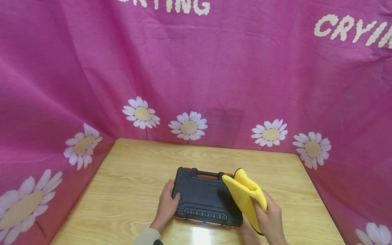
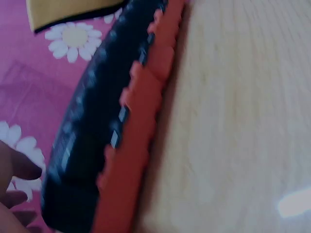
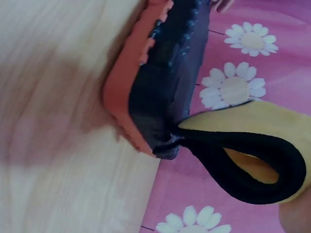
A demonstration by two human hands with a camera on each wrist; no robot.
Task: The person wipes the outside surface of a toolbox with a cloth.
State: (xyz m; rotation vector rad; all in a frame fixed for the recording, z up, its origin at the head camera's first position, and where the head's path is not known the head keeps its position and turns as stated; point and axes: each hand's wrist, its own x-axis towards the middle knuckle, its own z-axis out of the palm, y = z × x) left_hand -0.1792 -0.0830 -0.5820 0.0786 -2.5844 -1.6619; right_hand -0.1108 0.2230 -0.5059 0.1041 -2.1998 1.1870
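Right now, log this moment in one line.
left hand: holds left edge of black-and-orange carry case | right hand: grips black-edged yellow cloth | case: closed, on wooden table

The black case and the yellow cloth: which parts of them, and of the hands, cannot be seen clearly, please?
Head view: inside of the black case, because it is closed.
Head view: the case's far right corner, behind the yellow cloth.
Head view: some fingers of the right hand, hidden by the cloth.
Left wrist view: most of the cloth, cut off by the top edge.
Left wrist view: much of the left hand, cut off by the left edge.
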